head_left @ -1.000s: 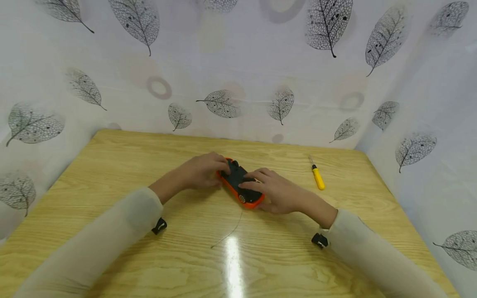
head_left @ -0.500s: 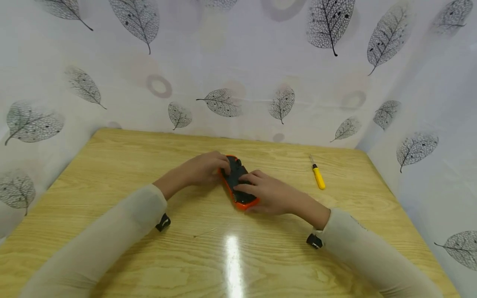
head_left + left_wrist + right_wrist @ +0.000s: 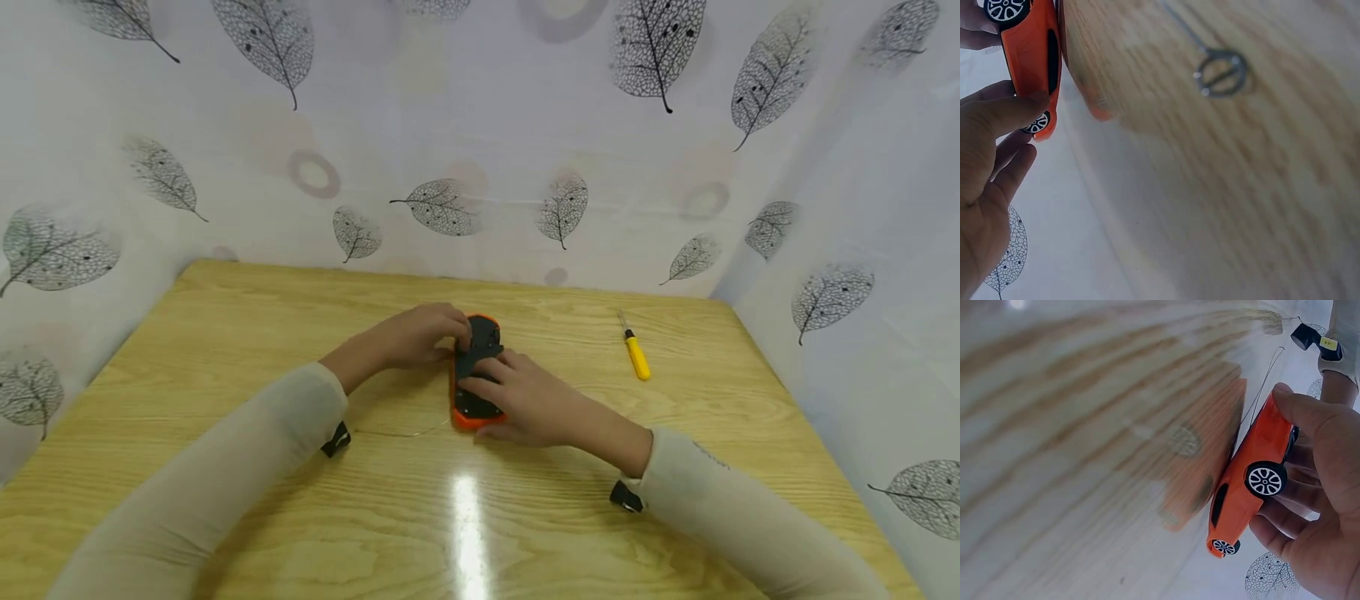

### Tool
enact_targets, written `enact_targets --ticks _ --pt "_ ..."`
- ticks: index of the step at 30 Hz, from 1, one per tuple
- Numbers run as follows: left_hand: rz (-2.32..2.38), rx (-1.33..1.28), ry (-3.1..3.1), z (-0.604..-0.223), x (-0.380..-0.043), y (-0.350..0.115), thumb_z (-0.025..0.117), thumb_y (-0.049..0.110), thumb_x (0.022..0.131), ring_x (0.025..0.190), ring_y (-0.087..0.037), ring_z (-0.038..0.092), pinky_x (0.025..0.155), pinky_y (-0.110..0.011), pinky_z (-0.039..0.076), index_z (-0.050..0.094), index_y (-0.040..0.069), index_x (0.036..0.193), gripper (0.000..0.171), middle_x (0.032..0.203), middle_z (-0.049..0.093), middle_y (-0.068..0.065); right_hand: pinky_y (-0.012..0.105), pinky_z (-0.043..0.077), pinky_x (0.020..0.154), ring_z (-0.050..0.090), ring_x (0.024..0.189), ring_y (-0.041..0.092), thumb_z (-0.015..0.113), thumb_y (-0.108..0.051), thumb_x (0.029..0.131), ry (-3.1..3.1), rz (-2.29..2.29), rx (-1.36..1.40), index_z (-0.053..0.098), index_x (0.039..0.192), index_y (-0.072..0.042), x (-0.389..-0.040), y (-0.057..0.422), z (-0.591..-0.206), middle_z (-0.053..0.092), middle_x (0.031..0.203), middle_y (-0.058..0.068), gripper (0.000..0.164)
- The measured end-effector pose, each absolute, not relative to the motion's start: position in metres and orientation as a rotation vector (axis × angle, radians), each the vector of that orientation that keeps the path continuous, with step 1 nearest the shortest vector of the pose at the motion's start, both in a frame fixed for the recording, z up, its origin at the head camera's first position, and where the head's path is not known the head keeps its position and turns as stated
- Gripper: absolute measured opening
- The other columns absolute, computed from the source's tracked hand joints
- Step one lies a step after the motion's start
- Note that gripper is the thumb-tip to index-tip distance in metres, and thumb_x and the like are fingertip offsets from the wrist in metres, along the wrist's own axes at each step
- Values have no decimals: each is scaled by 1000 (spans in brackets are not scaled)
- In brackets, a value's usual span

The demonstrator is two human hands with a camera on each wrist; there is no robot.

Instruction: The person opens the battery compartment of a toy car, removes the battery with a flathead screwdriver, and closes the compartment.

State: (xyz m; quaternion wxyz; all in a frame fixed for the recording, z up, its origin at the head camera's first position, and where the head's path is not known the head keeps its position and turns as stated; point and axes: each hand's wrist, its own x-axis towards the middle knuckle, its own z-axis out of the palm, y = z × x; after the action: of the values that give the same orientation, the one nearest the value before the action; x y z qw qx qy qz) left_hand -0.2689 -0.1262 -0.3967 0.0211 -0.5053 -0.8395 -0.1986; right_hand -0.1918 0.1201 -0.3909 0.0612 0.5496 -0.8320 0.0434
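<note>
On the table [image 3: 285, 312], around the car [image 3: 467, 364]: wire [image 3: 408, 435] at eight o'clock; screwdriver [image 3: 637, 355] at three; left hand [image 3: 422, 337] at ten; right hand [image 3: 536, 406] at four.

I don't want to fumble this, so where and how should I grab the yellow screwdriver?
Likely best: take the screwdriver by its yellow handle, from above on the near side, with your right hand. It lies flat on the table, its thick handle toward you and its thin shaft pointing away. The right hand is the closer one, but it holds the toy car.
</note>
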Motion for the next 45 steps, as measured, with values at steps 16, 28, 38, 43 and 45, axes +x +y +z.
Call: enact_targets --ticks 16,28,38,43,45 --pt "-792 -1308 -2691 -396 -256 -131 81 5 88 120 -26 60 106 -44 51 72 13 107 22 123 67 -6 43 53 96 56 112 29 71 -53 94 -2590 193 1629 60 141 -13 -194 130 -381 59 135 9 63" --pt "-1374 -800 -2871 -397 -240 -134 79 13 91 109 -32 67 87 -40 61 68 5 122 34 125 66 -14 44 52 100 56 119 27 71 -38 98 -2748 421 1475 59 141 -8 -222 146 -374 61 135 10 54" --pt "-1997 -179 -2905 -402 -230 -126 78 18 92 89 -27 70 74 -36 64 58 0 128 45 120 62 -20 48 53 101 58 123 29 66 -36 102 -2919 511 1370 52 147 -8 -240 146 -383 60 137 13 55" --pt "-2207 -137 -2853 -404 -228 -122 74 10 94 91 -28 69 77 -39 64 54 -2 132 45 121 61 -22 43 56 95 62 117 27 67 -36 101 -2972 584 1342 52 148 -8 -243 143 -384 62 133 11 56" --pt "-2249 -134 -2834 -403 -227 -121 72 8 95 92 -28 69 78 -40 64 53 -3 133 43 121 61 -22 43 56 94 62 115 27 68 -35 101 -2972 602 1340 53 146 -8 -243 143 -383 63 131 11 55"
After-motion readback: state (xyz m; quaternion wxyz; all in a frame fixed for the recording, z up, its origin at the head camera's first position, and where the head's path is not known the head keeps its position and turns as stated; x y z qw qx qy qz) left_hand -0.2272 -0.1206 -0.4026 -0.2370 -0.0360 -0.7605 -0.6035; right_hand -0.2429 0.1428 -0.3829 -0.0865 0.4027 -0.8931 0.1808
